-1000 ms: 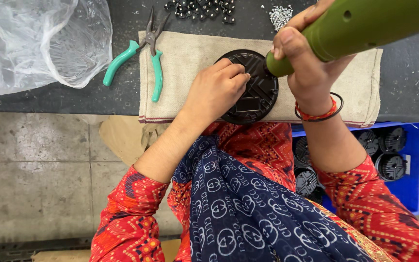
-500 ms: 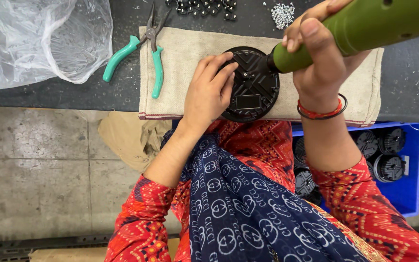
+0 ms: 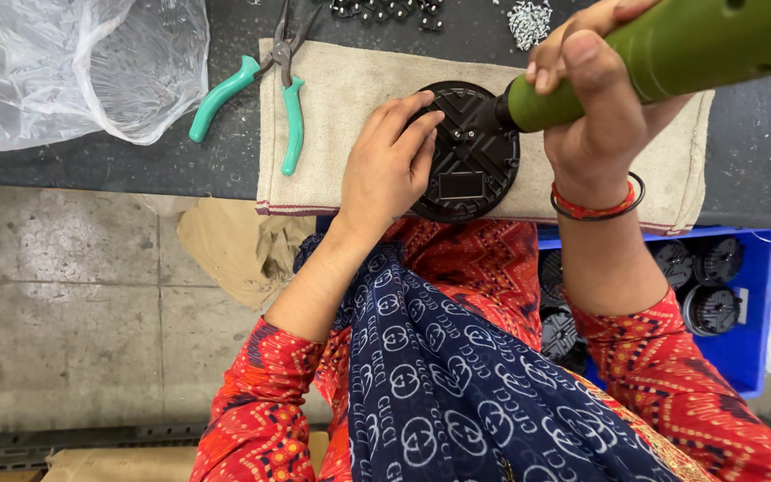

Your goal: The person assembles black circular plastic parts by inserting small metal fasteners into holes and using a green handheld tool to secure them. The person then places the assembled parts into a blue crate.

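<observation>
A round black ribbed plastic part (image 3: 470, 170) lies on a beige cloth (image 3: 341, 98) at the near edge of a dark workbench. My left hand (image 3: 390, 165) rests flat on the part's left side and holds it down. My right hand (image 3: 595, 107) grips a green powered screwdriver (image 3: 671, 49), whose black tip touches the part's upper right area. A red and black bangle sits on my right wrist.
Teal-handled pliers (image 3: 265, 85) lie on the cloth's left edge. A clear plastic bag (image 3: 64, 62) sits at the far left. Small black pieces (image 3: 385, 9) and a pile of silver screws (image 3: 530, 20) lie at the back. A blue bin (image 3: 742, 330) under the bench holds more black round parts.
The screwdriver tip has moved onto the part's upper right area, and my left hand has shifted slightly on the part's left side.
</observation>
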